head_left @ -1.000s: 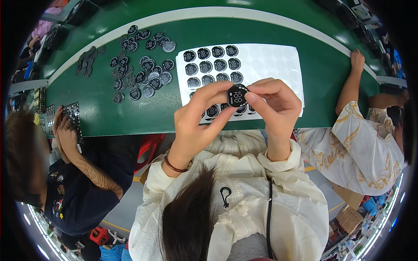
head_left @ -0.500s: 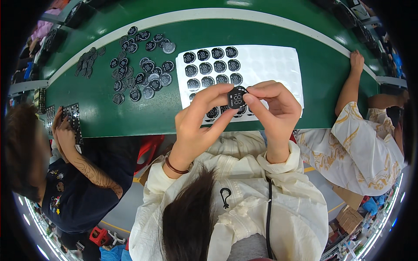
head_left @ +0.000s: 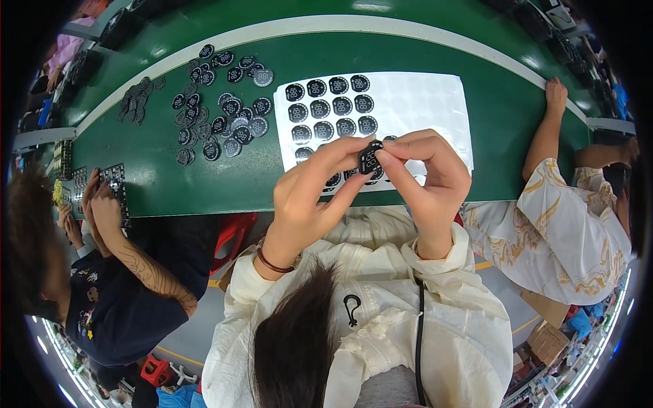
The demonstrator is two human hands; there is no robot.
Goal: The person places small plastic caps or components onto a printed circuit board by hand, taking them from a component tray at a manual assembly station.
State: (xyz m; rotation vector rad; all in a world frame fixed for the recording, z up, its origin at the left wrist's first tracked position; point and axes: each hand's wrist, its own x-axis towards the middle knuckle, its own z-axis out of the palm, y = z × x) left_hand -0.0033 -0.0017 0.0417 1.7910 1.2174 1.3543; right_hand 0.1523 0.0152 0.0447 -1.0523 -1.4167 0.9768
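A small round black disc point(head_left: 369, 158) with a pale printed face is pinched between the fingertips of my left hand point(head_left: 309, 197) and my right hand point(head_left: 425, 180), raised above the near edge of the green table point(head_left: 204, 183). Just beyond my hands lies a white sheet point(head_left: 422, 102) with rows of the same black discs point(head_left: 330, 107) stuck on its left half. My thumbs and fingers hide the sheet's near rows.
A loose pile of black discs point(head_left: 224, 115) lies left of the sheet, with darker parts point(head_left: 139, 109) further left. A person on my left point(head_left: 102, 204) handles a black strip. Another person's arm point(head_left: 547, 136) rests on the table at right.
The disc has turned slightly between my fingertips and my hands shifted a little; nothing was picked up or set down.
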